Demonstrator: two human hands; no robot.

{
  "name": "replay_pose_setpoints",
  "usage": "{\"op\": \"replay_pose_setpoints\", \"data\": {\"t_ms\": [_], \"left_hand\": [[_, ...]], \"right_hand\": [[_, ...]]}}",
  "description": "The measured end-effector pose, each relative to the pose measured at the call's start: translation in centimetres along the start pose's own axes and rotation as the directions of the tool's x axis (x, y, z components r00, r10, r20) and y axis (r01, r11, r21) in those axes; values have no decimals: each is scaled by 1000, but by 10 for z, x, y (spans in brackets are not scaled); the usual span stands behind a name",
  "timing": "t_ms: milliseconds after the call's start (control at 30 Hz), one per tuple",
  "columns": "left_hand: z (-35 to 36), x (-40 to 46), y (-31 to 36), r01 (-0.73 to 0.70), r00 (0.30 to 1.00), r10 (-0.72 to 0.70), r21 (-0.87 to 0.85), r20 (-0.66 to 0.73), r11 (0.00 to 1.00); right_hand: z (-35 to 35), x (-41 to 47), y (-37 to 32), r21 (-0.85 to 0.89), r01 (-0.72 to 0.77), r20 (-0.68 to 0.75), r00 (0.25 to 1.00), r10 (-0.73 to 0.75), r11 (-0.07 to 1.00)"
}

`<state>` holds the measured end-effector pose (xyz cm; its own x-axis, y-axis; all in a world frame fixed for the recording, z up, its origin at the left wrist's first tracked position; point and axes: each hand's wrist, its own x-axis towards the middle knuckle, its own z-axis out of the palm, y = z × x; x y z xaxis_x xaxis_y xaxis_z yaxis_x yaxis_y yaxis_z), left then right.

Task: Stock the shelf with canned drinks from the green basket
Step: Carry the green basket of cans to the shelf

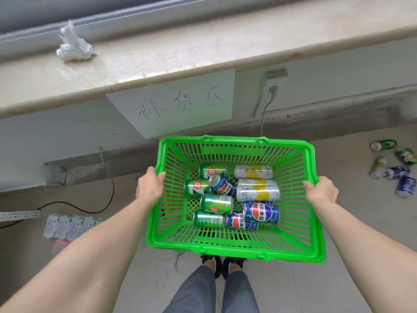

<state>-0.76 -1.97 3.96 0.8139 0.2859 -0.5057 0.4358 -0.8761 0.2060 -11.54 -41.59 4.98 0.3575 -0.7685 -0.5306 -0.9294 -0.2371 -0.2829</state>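
Observation:
I hold a green plastic basket (234, 246) in front of me, above the floor. My left hand (149, 185) grips its left rim and my right hand (321, 190) grips its right rim. Several cans lie on their sides in the bottom: green cans (216, 203), blue Pepsi cans (261, 212) and white-and-yellow cans (258, 192). No shelf for the cans is in view.
A stone window ledge (203, 48) with a crumpled white cloth (73, 45) runs across the top. A paper sign (178, 102) hangs on the wall, beside a socket with a cord (272, 90). Loose cans (393, 166) lie on the floor at right; packets (67, 227) and a cable at left.

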Motion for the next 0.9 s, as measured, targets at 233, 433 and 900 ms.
{"op": "replay_pose_setpoints", "data": {"t_ms": [233, 433, 900], "left_hand": [[17, -26, 72, -220, 973, 214, 80, 83, 972], [45, -60, 147, -418, 904, 396, 137, 162, 898], [146, -195, 328, -666, 745, 620, 229, 246, 710]], "right_hand": [[-60, -14, 79, 124, -156, -97, 981, 168, 980], [-98, -17, 164, 243, -292, -155, 929, 335, 925], [-200, 24, 352, 384, -432, -140, 847, 514, 816]]}}
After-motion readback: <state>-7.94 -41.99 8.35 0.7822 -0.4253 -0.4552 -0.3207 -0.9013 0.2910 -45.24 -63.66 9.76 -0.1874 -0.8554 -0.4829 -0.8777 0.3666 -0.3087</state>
